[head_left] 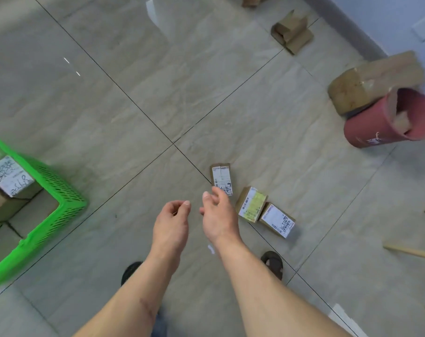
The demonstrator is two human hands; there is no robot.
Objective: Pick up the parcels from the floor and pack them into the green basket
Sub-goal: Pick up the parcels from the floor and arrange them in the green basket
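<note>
- The nearest parcel [221, 179] was a small brown box with a white label, flat on the floor [158, 105] just past your right hand [218, 218].
- Its long side ran straight away from you, nearly in line with your right arm.
- Your right fingertips [217, 192] sat over the near end of it. I could not tell if they touched the box.
- Your right hand was loosely open, fingers a little bent, and it held nothing.
- Your left hand [171, 224] was just beside the right one, fingers softly curled, and it held nothing too.
- The right hand was the nearer one, so I think it should take this box, pinching it across the short sides.
- Two more parcels lay touching each other, just to the right of your right hand: one with a yellow label [252, 204] and one with a white label [277, 221].
- The green basket [60, 190] was well off to the left of your left hand, with parcels already inside, so you had a long swing left to make.
- Far past your hands lay bigger brown boxes [376, 79] and a tipped pink bucket [386, 122].
</note>
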